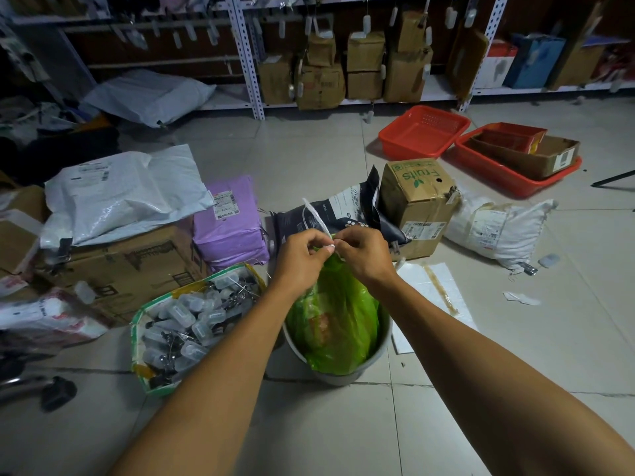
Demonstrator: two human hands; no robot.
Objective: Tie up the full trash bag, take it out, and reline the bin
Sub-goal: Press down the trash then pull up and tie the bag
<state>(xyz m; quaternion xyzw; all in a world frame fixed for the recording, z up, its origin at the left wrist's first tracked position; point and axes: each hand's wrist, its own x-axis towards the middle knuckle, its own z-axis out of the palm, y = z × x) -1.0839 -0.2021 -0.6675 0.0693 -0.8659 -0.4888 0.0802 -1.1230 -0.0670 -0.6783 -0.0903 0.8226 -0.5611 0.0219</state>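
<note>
- A translucent green trash bag (335, 324), bulging with rubbish, is seated in a grey bin (379, 355) on the tiled floor (309, 149), just below frame centre.
- Its neck is gathered at 12 o'clock of the bin, where a white plastic strip (318, 214) is wound.
- The left hand (304, 257) is curled, the strip pinched at the bag's neck.
- The right hand (364, 254) is likewise curled, the strip's other end pinched.
- "Fruits" is printed in green on a cardboard box (417, 201) at 1 o'clock.
- A purple parcel (232, 223) at 10 o'clock carries a shipping label, its text unreadable.
</note>
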